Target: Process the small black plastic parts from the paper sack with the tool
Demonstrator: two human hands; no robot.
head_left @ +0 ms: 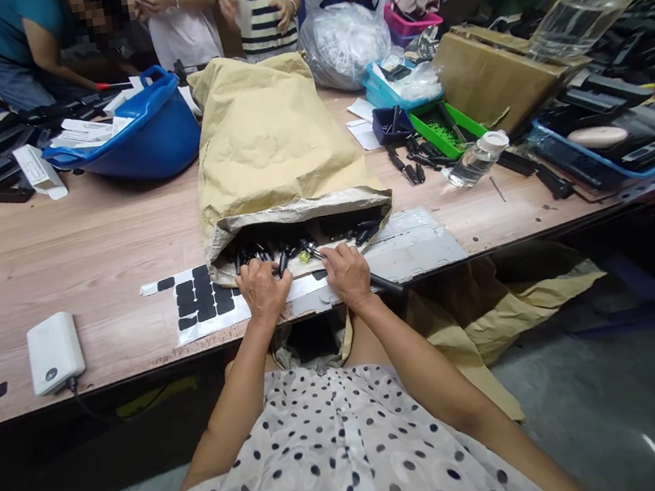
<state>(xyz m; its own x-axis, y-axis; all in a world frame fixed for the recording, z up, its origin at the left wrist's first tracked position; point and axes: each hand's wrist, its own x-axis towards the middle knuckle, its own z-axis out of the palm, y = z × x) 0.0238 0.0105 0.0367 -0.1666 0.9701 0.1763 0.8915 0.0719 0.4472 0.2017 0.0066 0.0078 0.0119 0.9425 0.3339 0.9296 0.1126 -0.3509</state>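
A large tan paper sack lies on its side with its mouth towards me, full of small black parts. At that mouth my left hand is closed around a small black cylindrical part. My right hand grips a long slim tool; its dark end sticks out below the hand and a shiny metal end points left into the opening. By the metal end is a small yellow-green bit. Under my left wrist lies a white sheet of black rounded stickers.
A white power bank with a cable lies left. Behind it stand a blue basin and white boxes. To the right are a green tray, a small water bottle and a blue-rimmed tray. Other people stand across the table.
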